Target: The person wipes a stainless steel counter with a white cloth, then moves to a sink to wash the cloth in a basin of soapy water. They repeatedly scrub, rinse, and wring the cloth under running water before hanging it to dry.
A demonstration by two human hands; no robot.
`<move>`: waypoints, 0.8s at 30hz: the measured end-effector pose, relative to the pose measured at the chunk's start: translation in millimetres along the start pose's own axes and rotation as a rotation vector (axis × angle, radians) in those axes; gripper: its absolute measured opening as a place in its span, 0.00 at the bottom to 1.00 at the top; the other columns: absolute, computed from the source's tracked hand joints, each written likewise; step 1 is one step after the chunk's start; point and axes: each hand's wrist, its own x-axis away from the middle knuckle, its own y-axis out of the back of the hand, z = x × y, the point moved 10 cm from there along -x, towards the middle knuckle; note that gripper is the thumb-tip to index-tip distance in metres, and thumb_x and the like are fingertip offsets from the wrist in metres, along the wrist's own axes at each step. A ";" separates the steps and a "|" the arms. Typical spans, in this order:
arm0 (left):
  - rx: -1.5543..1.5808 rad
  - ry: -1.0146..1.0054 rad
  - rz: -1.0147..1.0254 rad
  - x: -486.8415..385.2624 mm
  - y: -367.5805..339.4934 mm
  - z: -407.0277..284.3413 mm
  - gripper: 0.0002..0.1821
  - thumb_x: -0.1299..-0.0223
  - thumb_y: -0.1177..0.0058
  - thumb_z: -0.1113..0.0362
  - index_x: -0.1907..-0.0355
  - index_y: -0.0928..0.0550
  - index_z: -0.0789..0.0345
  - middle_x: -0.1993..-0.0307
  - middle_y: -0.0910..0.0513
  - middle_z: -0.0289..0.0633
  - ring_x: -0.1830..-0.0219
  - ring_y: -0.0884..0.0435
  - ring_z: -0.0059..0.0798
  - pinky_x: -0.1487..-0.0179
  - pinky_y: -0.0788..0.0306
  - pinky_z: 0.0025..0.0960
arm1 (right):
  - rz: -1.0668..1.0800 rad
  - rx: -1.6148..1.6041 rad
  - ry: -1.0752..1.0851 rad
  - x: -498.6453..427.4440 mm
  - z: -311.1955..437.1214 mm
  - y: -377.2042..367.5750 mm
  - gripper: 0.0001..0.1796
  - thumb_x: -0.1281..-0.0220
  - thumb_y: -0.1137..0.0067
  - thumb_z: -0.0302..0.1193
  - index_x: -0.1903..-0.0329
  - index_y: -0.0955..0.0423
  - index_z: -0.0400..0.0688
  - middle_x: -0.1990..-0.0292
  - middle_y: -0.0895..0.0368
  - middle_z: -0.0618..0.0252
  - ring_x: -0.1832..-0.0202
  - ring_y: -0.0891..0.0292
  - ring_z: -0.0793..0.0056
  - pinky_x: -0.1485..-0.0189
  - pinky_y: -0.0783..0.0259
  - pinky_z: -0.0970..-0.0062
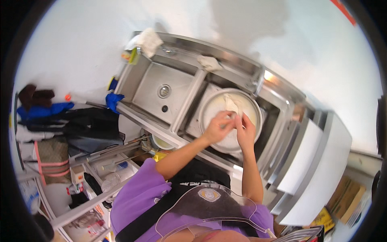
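Observation:
A wet-looking, off-white cloth [231,104] is bunched between my hands, its loose end hanging away from me. My left hand [218,128] pinches it from the left with bent fingers. From the right, my right hand [246,131] grips the same bunch, fingertips close to those of the left. Both are over a round metal basin [257,105] that stands in the right-hand bowl of a stainless steel sink [189,99]. Pale, cloudy liquid shows inside the basin. My fingers hide part of the cloth, and slight blur softens the left hand.
A crumpled cloth [209,63] lies on the sink's back ledge; another cloth [149,42] drapes the far left corner. A metal faucet [259,81] rises behind the basin. Large pale panels [320,169] stand close on the right. A cluttered shelf rack [87,208] is at lower left.

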 end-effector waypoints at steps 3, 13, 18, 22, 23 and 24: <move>0.591 0.373 -0.181 8.6 10.0 50.2 0.09 0.38 0.42 0.73 0.55 0.21 0.69 0.53 0.20 0.38 0.52 0.22 0.25 0.49 0.28 0.29 | -0.014 0.107 0.098 4.0 14.7 -16.5 0.18 0.28 0.48 0.33 0.44 0.25 0.33 0.63 0.18 0.65 0.64 0.27 0.84 0.64 0.30 0.81; 0.441 0.341 -0.645 -5.2 231.1 94.9 0.10 0.35 0.43 0.72 0.54 0.26 0.66 0.60 0.22 0.35 0.62 0.22 0.20 0.60 0.25 0.23 | -0.188 0.127 0.220 -47.3 86.5 -78.8 0.13 0.23 0.61 0.33 0.57 0.31 0.37 0.69 0.28 0.69 0.70 0.34 0.85 0.69 0.35 0.80; -0.136 0.042 -0.816 -38.1 393.2 34.2 0.10 0.32 0.46 0.66 0.55 0.24 0.69 0.63 0.19 0.40 0.65 0.22 0.21 0.64 0.27 0.24 | -0.176 0.225 0.496 -94.4 150.8 -176.9 0.13 0.24 0.62 0.30 0.51 0.30 0.35 0.64 0.22 0.59 0.63 0.27 0.74 0.59 0.30 0.74; -0.475 -0.163 -0.871 -89.7 491.3 5.8 0.12 0.32 0.47 0.62 0.55 0.23 0.69 0.66 0.16 0.44 0.67 0.19 0.31 0.61 0.26 0.34 | -0.185 0.212 0.534 -150.4 203.5 -255.0 0.18 0.26 0.57 0.36 0.50 0.26 0.33 0.65 0.20 0.57 0.62 0.27 0.72 0.54 0.31 0.71; -0.469 -0.094 -0.857 -108.0 511.3 1.1 0.13 0.33 0.46 0.61 0.54 0.22 0.67 0.67 0.15 0.43 0.67 0.19 0.31 0.60 0.26 0.34 | -0.132 0.196 0.507 -175.2 200.8 -269.3 0.20 0.27 0.55 0.38 0.50 0.26 0.32 0.66 0.20 0.59 0.63 0.26 0.74 0.56 0.31 0.74; -0.488 -0.068 -0.834 -127.1 528.7 -1.1 0.11 0.34 0.46 0.61 0.55 0.22 0.65 0.68 0.16 0.45 0.68 0.19 0.32 0.62 0.26 0.34 | -0.135 -0.040 0.356 -200.2 193.8 -279.6 0.19 0.27 0.53 0.39 0.50 0.25 0.34 0.66 0.21 0.62 0.63 0.25 0.75 0.61 0.31 0.74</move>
